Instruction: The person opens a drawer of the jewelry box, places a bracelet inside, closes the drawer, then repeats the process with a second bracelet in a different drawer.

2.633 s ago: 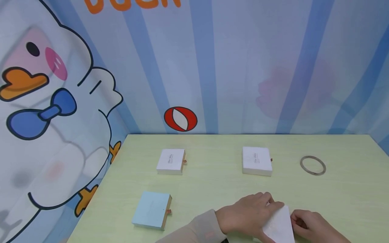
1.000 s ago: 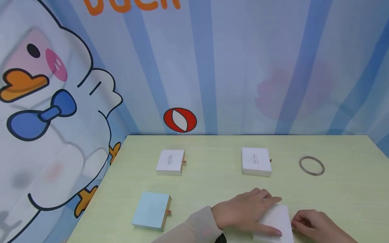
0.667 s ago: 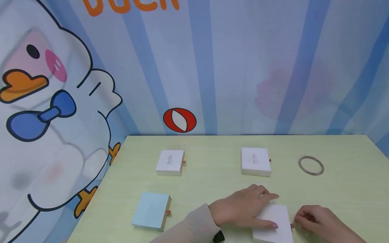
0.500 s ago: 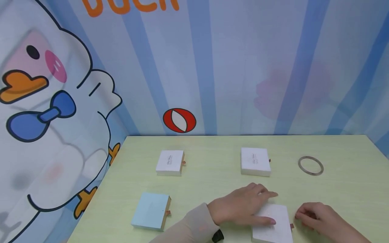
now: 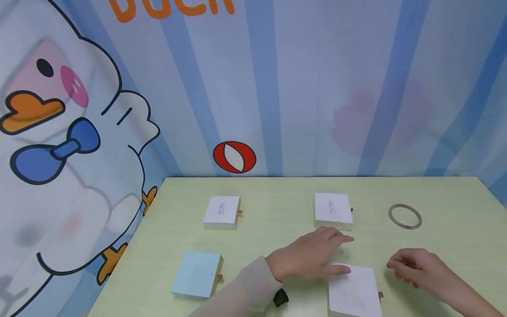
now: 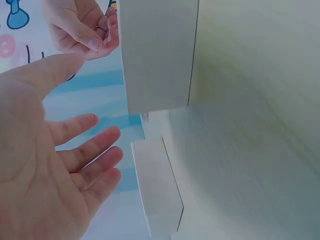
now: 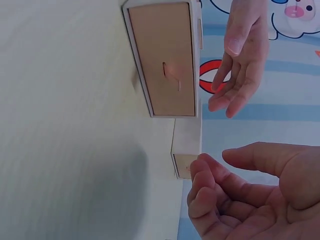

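A flat white drawer box (image 5: 352, 293) with a small brown ribbon tab on its right side lies at the front of the table. In the right wrist view its tan drawer front (image 7: 162, 60) is pushed in flush, with the tab at its middle. Over the box's far left corner hovers my left hand (image 5: 310, 255), fingers spread; the left wrist view shows the palm (image 6: 55, 150) apart from the box and holding nothing. To the box's right, my right hand (image 5: 420, 268) is raised above the table, its fingers loosely curled around nothing.
Behind my left hand lies another white drawer box (image 5: 333, 211), with a metal ring (image 5: 405, 216) to its right. A smaller white box (image 5: 222, 212) is at the back left and a light blue box (image 5: 198, 275) at the front left. A printed backdrop (image 5: 301, 88) stands behind the table.
Both hands have lifted off the front white box and moved away from the person. The right hand has let go of the ribbon tab, now in sight. The other boxes and the ring stay put.
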Motion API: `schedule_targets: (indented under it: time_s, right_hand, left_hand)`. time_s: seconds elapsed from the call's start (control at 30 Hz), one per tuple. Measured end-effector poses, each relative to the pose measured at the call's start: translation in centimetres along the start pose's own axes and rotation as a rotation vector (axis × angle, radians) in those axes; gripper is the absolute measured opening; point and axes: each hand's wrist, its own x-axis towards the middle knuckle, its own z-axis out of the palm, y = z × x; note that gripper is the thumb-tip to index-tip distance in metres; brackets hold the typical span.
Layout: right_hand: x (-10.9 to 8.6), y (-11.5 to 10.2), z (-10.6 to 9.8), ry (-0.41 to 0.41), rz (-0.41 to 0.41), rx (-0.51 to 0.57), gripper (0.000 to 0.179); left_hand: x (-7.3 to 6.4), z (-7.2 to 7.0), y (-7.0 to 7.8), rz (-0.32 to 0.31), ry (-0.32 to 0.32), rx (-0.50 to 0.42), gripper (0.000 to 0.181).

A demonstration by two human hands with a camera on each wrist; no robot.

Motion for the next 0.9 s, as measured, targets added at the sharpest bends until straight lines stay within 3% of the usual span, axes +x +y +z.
schedule_targets:
  time_s: [0.3,0.47,0.77,0.9]
  right_hand:
    - [0.8,0.5,-0.8,0.030,-0.075,-0.001,0.016]
    - [1.3,1.0,-1.4,0.000,-0.074,0.069,0.019]
    - [3.0,2.0,-1.8,-0.011,-0.218,0.138,0.018]
    - [3.6,1.8,-1.9,-0.024,-0.217,0.159,0.018]
  left_hand:
    - [0.5,-0.4,-1.1,-0.035,0.047,-0.054,0.066]
    - [1.0,-0.4,-1.5,-0.026,0.071,-0.037,0.066]
    - [1.7,-0.8,-2.3,-0.047,0.098,-0.004,0.067]
    - [1.9,-1.2,-2.6,-0.069,0.095,0.001,0.068]
